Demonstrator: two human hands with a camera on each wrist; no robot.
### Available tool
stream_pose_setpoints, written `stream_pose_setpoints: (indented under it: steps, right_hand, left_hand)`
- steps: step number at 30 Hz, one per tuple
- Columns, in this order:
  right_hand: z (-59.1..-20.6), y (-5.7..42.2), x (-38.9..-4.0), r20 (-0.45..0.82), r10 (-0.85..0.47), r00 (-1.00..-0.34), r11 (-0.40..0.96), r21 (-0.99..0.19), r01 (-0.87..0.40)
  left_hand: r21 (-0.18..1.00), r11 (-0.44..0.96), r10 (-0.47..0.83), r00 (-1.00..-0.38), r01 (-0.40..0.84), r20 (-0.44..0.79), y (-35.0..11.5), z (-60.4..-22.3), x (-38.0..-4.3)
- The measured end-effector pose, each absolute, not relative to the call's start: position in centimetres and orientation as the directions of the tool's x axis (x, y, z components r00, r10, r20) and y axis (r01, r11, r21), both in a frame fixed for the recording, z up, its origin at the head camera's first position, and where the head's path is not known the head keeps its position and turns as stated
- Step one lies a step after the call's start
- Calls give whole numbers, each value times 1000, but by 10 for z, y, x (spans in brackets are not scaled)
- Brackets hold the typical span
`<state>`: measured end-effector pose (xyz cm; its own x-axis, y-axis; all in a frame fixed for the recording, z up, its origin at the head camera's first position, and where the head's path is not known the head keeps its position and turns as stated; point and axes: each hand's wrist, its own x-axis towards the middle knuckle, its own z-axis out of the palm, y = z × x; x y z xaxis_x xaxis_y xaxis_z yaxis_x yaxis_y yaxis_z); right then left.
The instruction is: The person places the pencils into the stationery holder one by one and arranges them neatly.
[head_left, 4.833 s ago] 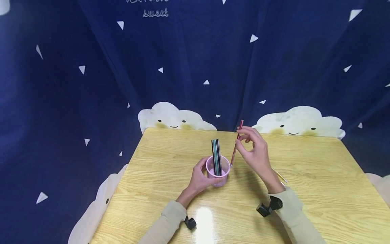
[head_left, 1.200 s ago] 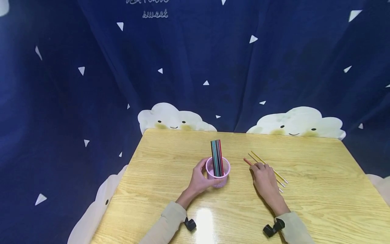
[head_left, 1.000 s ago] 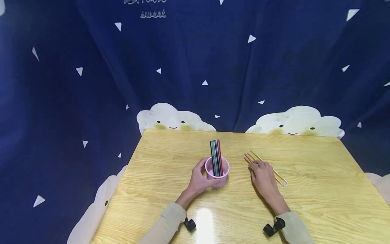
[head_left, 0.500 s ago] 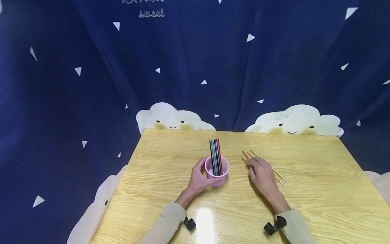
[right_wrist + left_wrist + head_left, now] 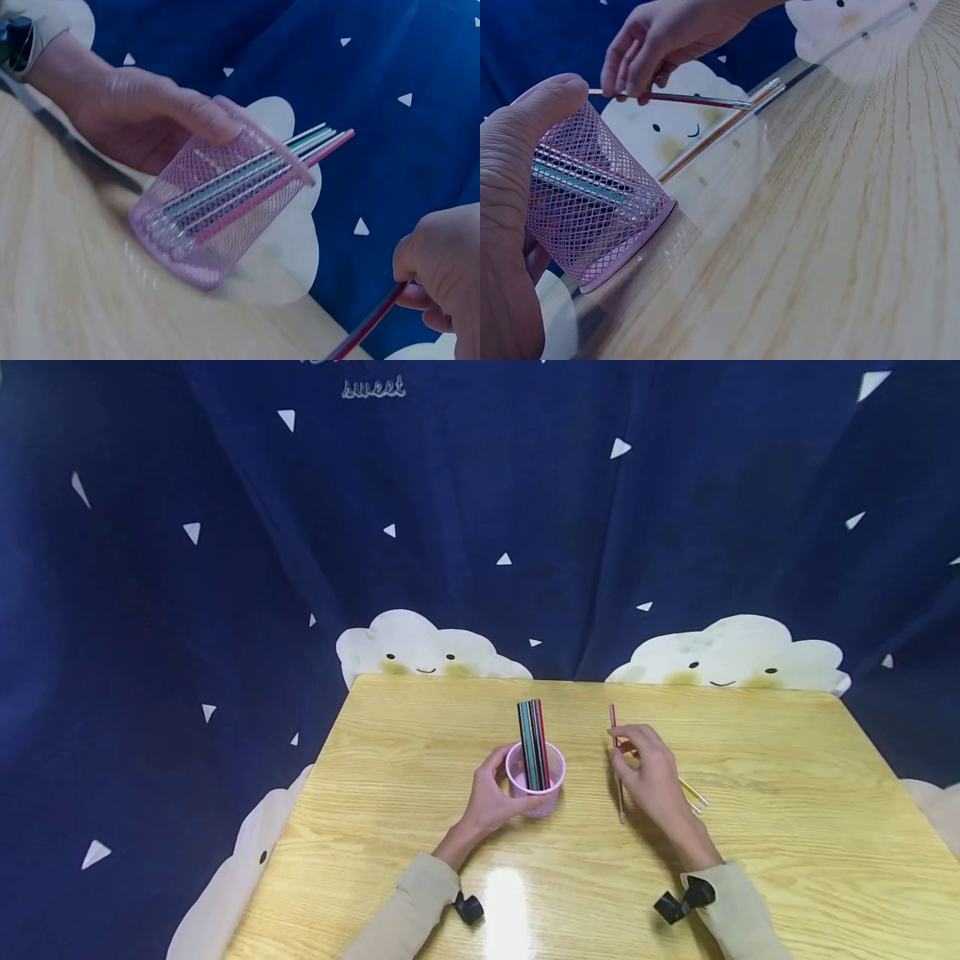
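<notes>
Left hand was wrapped round the pink mesh cup, upright on the counter with several pencils inside. Right hand was pinching a red pencil out to the cup's right. Looked like the carry-over step to me; next move probably called for getting its low end over the rim.
</notes>
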<state>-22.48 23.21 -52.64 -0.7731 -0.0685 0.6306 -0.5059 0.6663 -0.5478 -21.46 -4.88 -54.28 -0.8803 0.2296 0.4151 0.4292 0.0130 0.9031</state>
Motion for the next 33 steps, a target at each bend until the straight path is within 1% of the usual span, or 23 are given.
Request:
stream_pose_setpoints:
  steps: [6, 13, 19, 23, 26, 28, 33]
  right_hand:
    - [-507, 226, -232, 673, -46, -738, 599, -573, -560]
    - [-478, 213, -234, 676, 3, -737, 530, -626, -572]
    - [-454, 192, -234, 741, 35, -671, 471, -605, -643]
    - [-432, 174, -229, 764, 57, -642, 363, -615, -700]
    - [-418, 162, -223, 763, 61, -644, 279, -632, -723]
    - [-412, 156, -220, 760, 59, -647, 254, -638, -727]
    - [-414, 145, -221, 751, 24, -660, 266, -641, -720]
  left_hand:
    - [897, 14, 232, -874, 442, 427, -50, -541, -215]
    - [899, 11, 236, -875, 438, 423, -51, -540, -215]
    - [909, 9, 235, -885, 416, 403, -51, -543, -213]
    - [901, 12, 229, -878, 434, 420, -50, -552, -217]
    - [898, 16, 225, -876, 440, 426, -49, -566, -223]
    - [902, 13, 228, -880, 431, 417, -48, -575, -228]
    - [901, 3, 243, -874, 434, 420, -50, -579, -232]
